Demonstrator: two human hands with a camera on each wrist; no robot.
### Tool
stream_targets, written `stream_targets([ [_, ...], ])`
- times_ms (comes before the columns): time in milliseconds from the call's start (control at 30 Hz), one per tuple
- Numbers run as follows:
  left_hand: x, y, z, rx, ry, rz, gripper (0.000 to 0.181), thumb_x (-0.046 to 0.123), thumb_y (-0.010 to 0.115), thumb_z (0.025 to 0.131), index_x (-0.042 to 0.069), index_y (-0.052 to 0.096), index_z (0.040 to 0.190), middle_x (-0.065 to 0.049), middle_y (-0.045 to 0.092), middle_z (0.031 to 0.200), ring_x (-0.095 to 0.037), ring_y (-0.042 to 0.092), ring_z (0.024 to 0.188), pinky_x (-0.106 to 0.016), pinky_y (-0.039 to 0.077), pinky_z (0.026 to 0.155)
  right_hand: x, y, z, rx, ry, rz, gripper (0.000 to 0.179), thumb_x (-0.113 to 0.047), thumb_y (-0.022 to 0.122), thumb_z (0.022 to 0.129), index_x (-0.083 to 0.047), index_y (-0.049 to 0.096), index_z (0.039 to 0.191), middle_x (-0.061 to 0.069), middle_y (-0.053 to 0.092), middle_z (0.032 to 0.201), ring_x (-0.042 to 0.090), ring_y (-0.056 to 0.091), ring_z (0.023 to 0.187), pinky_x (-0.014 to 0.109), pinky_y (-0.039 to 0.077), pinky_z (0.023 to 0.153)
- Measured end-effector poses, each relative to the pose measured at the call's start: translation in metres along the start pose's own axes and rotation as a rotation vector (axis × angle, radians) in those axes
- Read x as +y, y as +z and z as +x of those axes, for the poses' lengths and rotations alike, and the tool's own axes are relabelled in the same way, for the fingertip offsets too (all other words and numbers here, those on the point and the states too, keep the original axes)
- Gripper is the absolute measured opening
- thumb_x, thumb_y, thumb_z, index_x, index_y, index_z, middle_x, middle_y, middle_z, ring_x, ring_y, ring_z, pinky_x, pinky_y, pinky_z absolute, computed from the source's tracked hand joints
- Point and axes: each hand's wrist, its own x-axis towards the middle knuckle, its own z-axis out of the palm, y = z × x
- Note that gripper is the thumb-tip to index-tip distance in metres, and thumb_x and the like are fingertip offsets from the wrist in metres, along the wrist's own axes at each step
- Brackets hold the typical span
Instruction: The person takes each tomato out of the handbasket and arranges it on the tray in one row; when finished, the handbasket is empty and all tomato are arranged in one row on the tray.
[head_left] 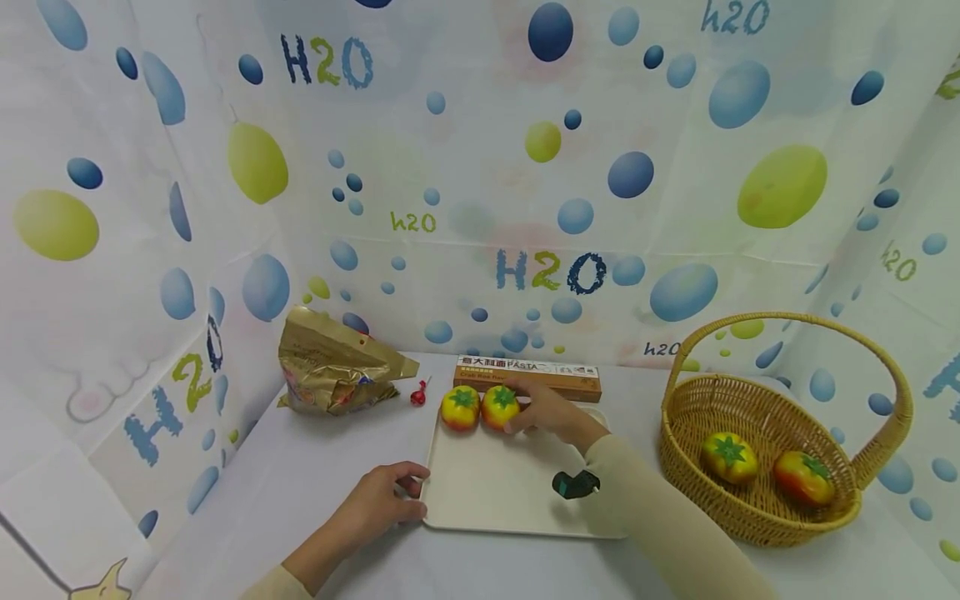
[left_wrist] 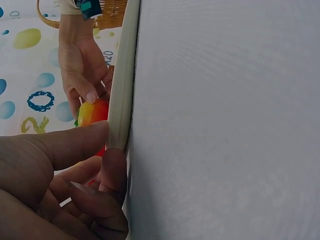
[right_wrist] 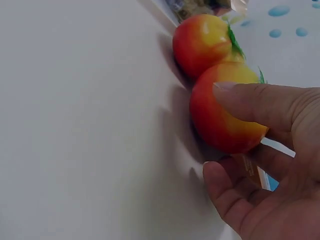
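Two red-and-yellow tomatoes with green leafy tops sit side by side at the far left of a cream tray [head_left: 495, 487]. Around the right-hand tomato [head_left: 500, 407] my right hand [head_left: 542, 410] curls, its thumb [right_wrist: 250, 102] lying on the skin and some fingers partly hidden behind. The other tomato [head_left: 460, 408] touches it or nearly so in the right wrist view. At the tray's left edge is my left hand [head_left: 375, 507]; in the left wrist view its thumb and a bent finger [left_wrist: 114, 172] pinch the tray rim [left_wrist: 122, 95].
On the right stands a wicker basket [head_left: 757, 521] with a tall handle, two similar tomatoes [head_left: 730, 458] inside. Behind the tray lies a pasta box [head_left: 555, 382]. A crumpled gold bag [head_left: 330, 375] and a red-wrapped lollipop [head_left: 418, 395] are at the back left.
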Motion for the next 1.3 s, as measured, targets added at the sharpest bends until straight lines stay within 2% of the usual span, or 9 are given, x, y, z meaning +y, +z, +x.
stream_targets([
  [200, -0.001, 0.001, 0.001, 0.01, -0.011, 0.006, 0.046, 0.003, 0.083, 0.078, 0.005, 0.068, 0.121, -0.003, 0.063, 0.095, -0.018, 0.056, 0.078, -0.034, 0.05, 0.064, -0.002, 0.003, -0.002, 0.02, 0.03, -0.017, 0.083, -0.005, 0.085, 0.079, -0.023, 0.048, 0.152, 0.012, 0.044, 0.155, 0.037, 0.048, 0.133, 0.05, 0.051, 0.1],
  [433, -0.002, 0.001, 0.0, 0.005, -0.017, 0.012, 0.046, 0.004, 0.083, 0.078, 0.005, 0.068, 0.121, -0.003, 0.063, 0.095, -0.018, 0.056, 0.078, -0.032, 0.05, 0.063, -0.001, 0.003, -0.004, 0.026, 0.031, 0.003, 0.084, -0.007, 0.085, 0.079, -0.021, 0.047, 0.152, 0.012, 0.046, 0.153, 0.035, 0.045, 0.136, 0.055, 0.039, 0.112],
  [667, -0.002, 0.001, 0.001, 0.006, -0.016, 0.01, 0.046, 0.003, 0.083, 0.078, 0.005, 0.068, 0.121, -0.003, 0.063, 0.094, -0.018, 0.056, 0.077, -0.034, 0.05, 0.065, 0.0, 0.003, -0.003, 0.018, 0.016, -0.01, 0.088, -0.006, 0.086, 0.078, -0.025, 0.046, 0.154, 0.012, 0.044, 0.154, 0.036, 0.046, 0.135, 0.05, 0.051, 0.1],
  [800, -0.002, 0.001, 0.0, 0.008, -0.013, 0.01, 0.046, 0.003, 0.083, 0.078, 0.005, 0.068, 0.121, -0.003, 0.063, 0.095, -0.018, 0.056, 0.077, -0.033, 0.05, 0.064, 0.0, 0.005, -0.003, 0.014, 0.016, -0.009, 0.09, -0.007, 0.087, 0.077, -0.027, 0.045, 0.154, 0.012, 0.043, 0.154, 0.036, 0.046, 0.133, 0.048, 0.055, 0.095],
  [967, 0.0, 0.001, 0.0, 0.002, -0.016, 0.01, 0.046, 0.004, 0.083, 0.079, 0.005, 0.068, 0.122, -0.003, 0.063, 0.096, -0.018, 0.056, 0.077, -0.032, 0.049, 0.064, 0.0, 0.004, -0.003, 0.013, 0.02, -0.013, 0.091, -0.009, 0.087, 0.077, -0.029, 0.044, 0.154, 0.012, 0.042, 0.156, 0.039, 0.045, 0.136, 0.049, 0.055, 0.095],
  [1167, 0.0, 0.001, 0.0, 0.003, -0.003, -0.003, 0.047, 0.003, 0.082, 0.079, 0.004, 0.067, 0.123, -0.004, 0.063, 0.096, -0.018, 0.056, 0.077, -0.033, 0.05, 0.064, 0.001, 0.0, -0.007, 0.003, 0.002, -0.007, 0.09, -0.009, 0.086, 0.078, -0.026, 0.043, 0.155, 0.013, 0.044, 0.155, 0.04, 0.043, 0.139, 0.056, 0.046, 0.104],
  [1300, -0.001, 0.0, 0.0, 0.004, 0.001, 0.004, 0.047, 0.004, 0.083, 0.078, 0.004, 0.067, 0.123, -0.003, 0.063, 0.096, -0.017, 0.057, 0.078, -0.033, 0.05, 0.064, 0.0, -0.005, -0.012, -0.001, 0.012, 0.023, 0.088, -0.011, 0.084, 0.081, -0.025, 0.04, 0.156, 0.014, 0.044, 0.154, 0.038, 0.049, 0.134, 0.052, 0.05, 0.101],
])
